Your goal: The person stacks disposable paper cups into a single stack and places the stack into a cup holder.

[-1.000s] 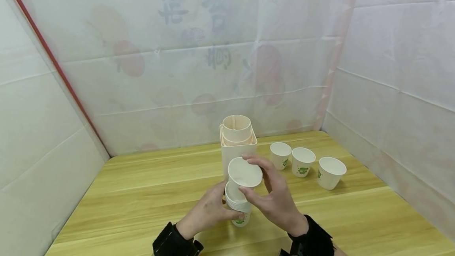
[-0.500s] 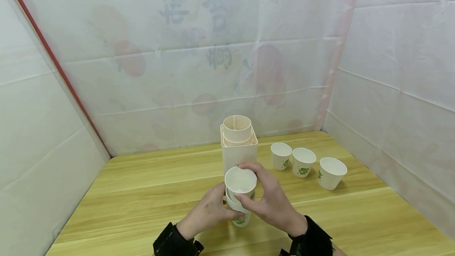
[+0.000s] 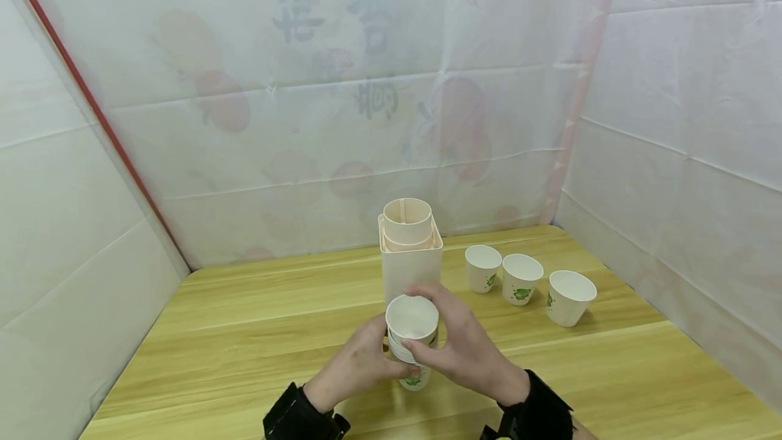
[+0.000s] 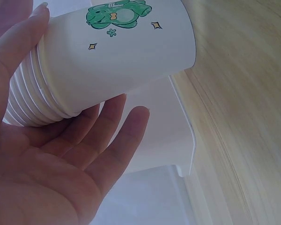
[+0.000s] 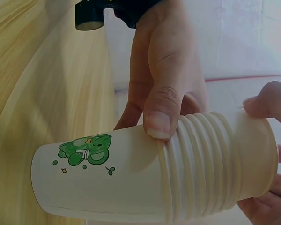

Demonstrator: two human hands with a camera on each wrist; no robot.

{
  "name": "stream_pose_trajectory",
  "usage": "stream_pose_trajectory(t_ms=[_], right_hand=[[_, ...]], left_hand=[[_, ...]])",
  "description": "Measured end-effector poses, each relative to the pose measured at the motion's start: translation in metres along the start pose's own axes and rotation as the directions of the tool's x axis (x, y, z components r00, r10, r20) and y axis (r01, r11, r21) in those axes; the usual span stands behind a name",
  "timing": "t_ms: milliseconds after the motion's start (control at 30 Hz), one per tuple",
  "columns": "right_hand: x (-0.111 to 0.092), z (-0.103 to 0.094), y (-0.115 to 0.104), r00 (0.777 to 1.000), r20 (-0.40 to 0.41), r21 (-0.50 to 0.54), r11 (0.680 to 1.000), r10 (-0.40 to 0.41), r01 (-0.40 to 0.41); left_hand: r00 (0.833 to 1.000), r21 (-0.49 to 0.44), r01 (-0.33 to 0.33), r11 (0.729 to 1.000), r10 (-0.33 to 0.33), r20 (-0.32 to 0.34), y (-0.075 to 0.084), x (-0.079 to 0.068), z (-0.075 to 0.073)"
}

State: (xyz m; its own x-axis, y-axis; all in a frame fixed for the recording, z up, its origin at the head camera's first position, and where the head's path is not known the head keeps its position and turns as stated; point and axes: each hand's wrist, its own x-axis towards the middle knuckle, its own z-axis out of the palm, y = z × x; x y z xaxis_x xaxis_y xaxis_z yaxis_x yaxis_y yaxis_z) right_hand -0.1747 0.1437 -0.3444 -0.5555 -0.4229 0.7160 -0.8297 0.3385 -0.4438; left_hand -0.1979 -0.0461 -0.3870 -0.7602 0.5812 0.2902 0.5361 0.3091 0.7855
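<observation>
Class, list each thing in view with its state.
Stack of white paper cups: nested, gripped by left hand.
Topmost white paper cup: partly inserted, held by right hand.
Three white, green-printed paper cups: upright on wood-grain table.
Cream rectangular plastic container: upright, open-topped.

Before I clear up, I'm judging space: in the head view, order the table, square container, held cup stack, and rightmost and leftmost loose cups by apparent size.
1. Table
2. Square container and held cup stack: too alike to rank
3. Rightmost loose cup (nearer)
4. Leftmost loose cup
</observation>
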Motion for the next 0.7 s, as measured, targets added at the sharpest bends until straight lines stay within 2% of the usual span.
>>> stream_pose_trajectory(t_ms=[167, 700], right_hand=[[-0.005, 0.003, 0.012, 1.000, 0.030, -0.028, 1.000, 0.002, -0.002], [-0.008, 0.002, 0.016, 0.992, 0.127, -0.051, 0.999, 0.015, -0.008]], left_hand=[[1.000, -0.001, -0.005, 1.000, 0.005, -0.002, 0.001, 0.000, 0.000], [1.000, -0.036, -0.031, 0.999, 0.031, 0.005, 0.001, 0.000, 0.000]])
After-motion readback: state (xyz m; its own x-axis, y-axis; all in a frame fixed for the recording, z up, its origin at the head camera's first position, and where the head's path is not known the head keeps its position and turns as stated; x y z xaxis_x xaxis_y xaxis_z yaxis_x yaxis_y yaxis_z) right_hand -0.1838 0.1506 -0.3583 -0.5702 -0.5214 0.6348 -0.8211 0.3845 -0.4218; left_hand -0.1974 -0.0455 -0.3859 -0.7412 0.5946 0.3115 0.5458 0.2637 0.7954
